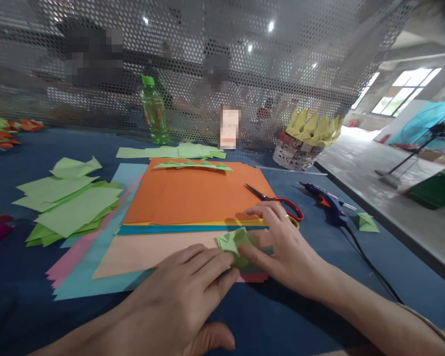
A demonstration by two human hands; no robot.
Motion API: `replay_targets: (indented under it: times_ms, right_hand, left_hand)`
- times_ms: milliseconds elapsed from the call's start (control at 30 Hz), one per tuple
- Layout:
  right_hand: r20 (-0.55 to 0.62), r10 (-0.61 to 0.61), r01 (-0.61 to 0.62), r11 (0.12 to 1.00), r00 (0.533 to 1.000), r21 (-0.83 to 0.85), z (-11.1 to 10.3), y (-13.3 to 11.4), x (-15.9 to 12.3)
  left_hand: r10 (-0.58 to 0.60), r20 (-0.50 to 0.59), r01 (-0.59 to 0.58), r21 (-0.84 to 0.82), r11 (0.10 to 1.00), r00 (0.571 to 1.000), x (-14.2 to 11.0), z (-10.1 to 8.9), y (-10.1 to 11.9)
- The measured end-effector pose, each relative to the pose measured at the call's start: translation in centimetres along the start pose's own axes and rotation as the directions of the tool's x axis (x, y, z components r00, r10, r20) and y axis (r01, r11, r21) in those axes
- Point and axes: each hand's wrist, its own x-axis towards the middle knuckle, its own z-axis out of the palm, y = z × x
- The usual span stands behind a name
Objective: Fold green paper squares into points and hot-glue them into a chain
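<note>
A small folded green paper (233, 240) lies over the front of the stacked coloured sheets. My left hand (193, 282) has its fingertips pressed together on the paper's near edge, with the thumb tucked lower down. From the other side my right hand (282, 242) reaches in, slightly blurred. Its thumb touches the paper's right side, while its fingers are stretched apart above the stack. Just beyond those fingers lie red-handled scissors (291, 208) on the orange sheets (185, 195). A strip of folded green pieces (193, 166) rests on the orange sheets' far edge.
Loose green paper sheets (77, 210) are piled at left. A glue gun (328, 202) with a cord and a folded green piece (368, 222) lie right. Behind stand a green bottle (155, 116) and a yellow-petalled paper container (296, 153), before a perforated metal panel (193, 94).
</note>
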Motion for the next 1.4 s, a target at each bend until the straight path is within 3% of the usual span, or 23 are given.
replay_targets:
  times_ms: [133,467,700,900,1200,1400]
  right_hand:
    - [0.098,0.053,-0.045,0.995,0.994,-0.085,0.9,0.2,-0.2]
    - [0.112,0.08,-0.064,0.988,0.991,-0.142,0.8,0.4,0.1]
    - [0.129,0.088,-0.079,0.994,0.988,-0.08,0.7,0.7,-0.1]
    - [0.077,0.116,-0.126,0.981,0.99,0.149,0.2,1.2,0.4]
    - [0.203,0.047,-0.062,0.996,0.978,0.07,0.1,1.1,0.5]
    - [0.166,0.077,-0.099,0.987,0.983,0.124,0.1,0.5,0.5]
  left_hand:
    - [-0.02,0.015,0.02,0.002,1.0,1.0,0.1,0.0,0.1]
    - [-0.003,-0.018,0.004,0.064,0.998,1.0,-0.2,0.1,0.2]
    - [-0.005,-0.015,0.005,0.023,1.0,1.0,0.0,-0.1,0.1]
    - [-0.032,-0.009,0.031,-0.085,0.996,0.999,-0.1,-0.7,-0.2]
    - [-0.08,-0.007,0.078,-0.112,0.991,0.997,-0.1,-1.2,-0.4]
    - [-0.191,-0.159,0.177,-0.097,0.979,0.969,-0.2,-0.7,-1.3]
